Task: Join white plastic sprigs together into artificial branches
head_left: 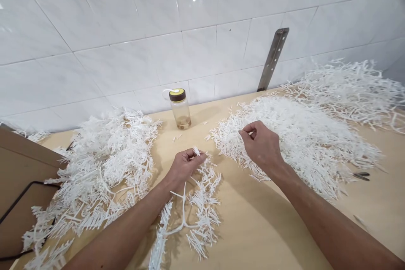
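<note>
1. Pinching white tuft (196,150) betw. thumb & fingers of L hand (185,163), approx. mid-table; closing fingertips snugly, projecting tuft above grip.
2. Curling R hand (262,143) over L part of R-side heap (303,130), with thumb & index tips nearly meeting; not showing clearly if gripping anything, so can't tell.
3. For best control (judgement): keeping L pinch light & near base of tuft, working w/ fingertips only, supporting stem to avoid snagging adj. sprigs.
4. Running below L hand: tufted strand (207,206), bristling w/ short, fine, matte white spikes, prob. flexible plastic. Not showing exact joint w/ pinched tuft.
5. Forking alongside, as smooth, thin, bare stem (183,213); lying next to it, denser white strip (159,240), partly out of frame.
6. Spreading further out: L-side heap (110,156), shaggy & tangled; at far R, stringy heap (351,88), looking smoother & wirier.
7. Standing upright behind hands, clear bottle (182,114) w/ dark-and-yellow lid; leaning at glossy tiled wall (142,65), flat metal strip (274,59) w/ holes.
8. Supporting all heaps on smooth, pale wood-look table (253,228).
</note>
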`<state>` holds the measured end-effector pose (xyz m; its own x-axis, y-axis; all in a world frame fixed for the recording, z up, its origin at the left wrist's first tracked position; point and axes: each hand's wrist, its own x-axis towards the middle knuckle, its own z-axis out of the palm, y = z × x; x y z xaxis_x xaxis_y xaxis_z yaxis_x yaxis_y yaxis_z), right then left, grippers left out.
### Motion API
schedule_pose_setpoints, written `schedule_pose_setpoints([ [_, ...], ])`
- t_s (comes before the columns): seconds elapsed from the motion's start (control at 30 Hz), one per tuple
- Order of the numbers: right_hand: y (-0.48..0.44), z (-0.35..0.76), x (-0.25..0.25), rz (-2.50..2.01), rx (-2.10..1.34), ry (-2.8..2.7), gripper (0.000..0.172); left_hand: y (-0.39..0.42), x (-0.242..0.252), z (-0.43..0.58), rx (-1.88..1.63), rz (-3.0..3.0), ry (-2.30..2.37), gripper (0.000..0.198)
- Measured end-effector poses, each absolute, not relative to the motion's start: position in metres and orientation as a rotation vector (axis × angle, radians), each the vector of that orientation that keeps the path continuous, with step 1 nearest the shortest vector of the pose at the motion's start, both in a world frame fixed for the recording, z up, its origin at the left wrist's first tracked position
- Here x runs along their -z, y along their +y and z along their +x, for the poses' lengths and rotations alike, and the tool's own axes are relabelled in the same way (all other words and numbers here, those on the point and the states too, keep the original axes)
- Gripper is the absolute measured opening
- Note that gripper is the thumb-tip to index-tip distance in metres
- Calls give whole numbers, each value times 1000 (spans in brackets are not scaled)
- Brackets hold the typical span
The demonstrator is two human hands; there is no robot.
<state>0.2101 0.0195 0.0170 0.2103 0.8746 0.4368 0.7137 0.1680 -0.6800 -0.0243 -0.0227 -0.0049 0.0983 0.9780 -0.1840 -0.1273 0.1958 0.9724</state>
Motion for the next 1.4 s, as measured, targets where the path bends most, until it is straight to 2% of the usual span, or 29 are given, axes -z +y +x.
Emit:
schedule_pose_setpoints([
  [0.27,9,200,-16,-1390,-243,-1737,17,-23,0,-25,-1037,1005,1161,49],
  [0.33,2,191,-16,-1323,-406,-1775,19,-24,-3,-25,-1041,993,1148,49],
  [0.53,-18,161,-11,-1196,-1202,-1735,27,-27,-8,-23,-1034,1035,1149,47],
  [0.63,-20,156,-8,-1156,-1404,-1657,27,-27,-5,-21,-1059,1091,1171,44],
  [0.87,-17,156,-4,-1263,-1211,-1651,26,-24,5,-19,-1138,1178,1228,39],
  [1.17,-19,154,-7,-1160,-1413,-1603,26,-25,3,-21,-1061,1159,1220,40],
  [1.4,-19,152,-9,-1231,-1340,-1573,18,-26,-3,-19,-1046,1140,1223,45],
])
